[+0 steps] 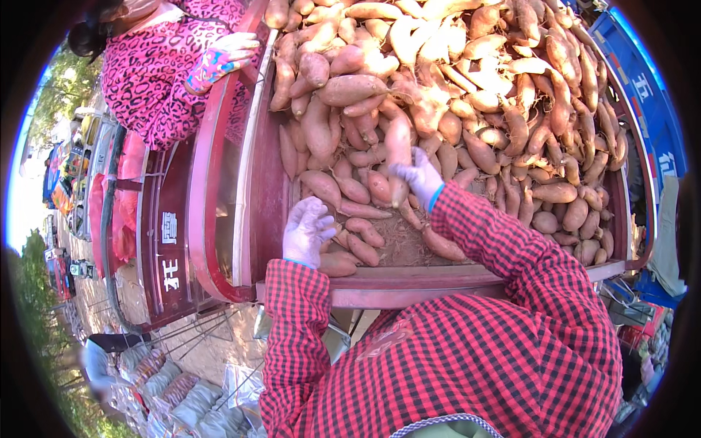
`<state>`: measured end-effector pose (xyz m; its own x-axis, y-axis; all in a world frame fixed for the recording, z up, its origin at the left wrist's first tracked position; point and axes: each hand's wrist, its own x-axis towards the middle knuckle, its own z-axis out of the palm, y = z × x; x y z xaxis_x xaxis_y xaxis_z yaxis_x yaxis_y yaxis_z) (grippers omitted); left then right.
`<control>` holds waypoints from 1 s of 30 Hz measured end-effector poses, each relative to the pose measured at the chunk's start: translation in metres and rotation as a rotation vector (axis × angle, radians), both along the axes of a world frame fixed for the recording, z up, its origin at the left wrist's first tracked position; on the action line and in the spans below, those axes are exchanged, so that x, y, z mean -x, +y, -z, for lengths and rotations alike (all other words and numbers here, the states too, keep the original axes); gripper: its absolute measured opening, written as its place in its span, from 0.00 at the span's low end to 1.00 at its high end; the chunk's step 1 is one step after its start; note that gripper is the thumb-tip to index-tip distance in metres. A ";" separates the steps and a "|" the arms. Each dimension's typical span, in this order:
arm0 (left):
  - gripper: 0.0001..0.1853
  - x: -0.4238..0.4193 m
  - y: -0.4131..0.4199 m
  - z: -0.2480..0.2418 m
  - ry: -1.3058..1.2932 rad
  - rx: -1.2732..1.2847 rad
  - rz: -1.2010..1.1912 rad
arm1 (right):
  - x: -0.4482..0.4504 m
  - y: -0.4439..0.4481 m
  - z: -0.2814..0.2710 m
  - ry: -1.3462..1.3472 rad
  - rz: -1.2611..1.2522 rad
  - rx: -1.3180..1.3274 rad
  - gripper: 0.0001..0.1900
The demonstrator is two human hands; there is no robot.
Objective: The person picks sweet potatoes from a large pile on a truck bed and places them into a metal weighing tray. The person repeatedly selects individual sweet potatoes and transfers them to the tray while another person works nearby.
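My right hand [420, 176], in a pale lilac glove with a blue cuff, grips the lower part of a long sweet potato [398, 143] and holds it over the pile. To its left, my left hand [308, 231], gloved alike, is raised above the bed's near left corner with its fingers curled. Nothing shows clearly in its fingers. Small sweet potatoes [362, 249] lie beside and below it on the soil-strewn bed floor [401, 235]. A large heap of sweet potatoes [482, 104] fills the far and right parts of the cart bed.
The bed's dark red near wall [383, 294] runs in front of me. A curved red metal rail [204, 208] stands at left. Beyond it is a person in a pink leopard-print garment [148, 82], one gloved hand on the rail. Filled bags [191, 405] lie lower left; a blue vehicle side [641, 82] is at right.
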<state>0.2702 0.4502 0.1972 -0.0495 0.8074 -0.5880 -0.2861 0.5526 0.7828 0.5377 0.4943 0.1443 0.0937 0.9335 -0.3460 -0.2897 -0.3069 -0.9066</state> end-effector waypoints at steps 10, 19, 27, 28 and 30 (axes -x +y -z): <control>0.22 -0.036 -0.002 0.006 -0.751 0.073 0.171 | -0.075 0.071 0.001 -1.156 0.127 -0.110 0.48; 0.41 -0.054 0.003 -0.021 -0.806 -0.155 0.268 | -0.109 0.077 0.052 -0.217 0.006 -0.054 0.36; 0.58 -0.055 -0.012 -0.023 -0.640 -0.286 0.335 | 0.014 -0.053 -0.110 0.381 -0.508 -0.148 0.38; 0.57 -0.059 -0.018 -0.028 -0.846 -0.142 0.176 | 0.022 -0.058 -0.112 0.157 -0.537 -0.262 0.38; 0.53 -0.055 -0.028 -0.045 -0.958 -0.279 0.135 | 0.020 -0.056 -0.118 -0.426 -0.652 -0.521 0.39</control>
<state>0.3254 0.4227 0.2422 0.4476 0.8860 -0.1213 -0.8113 0.4593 0.3616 0.5177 0.4385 0.2624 -0.4802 0.8740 0.0739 0.1846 0.1831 -0.9656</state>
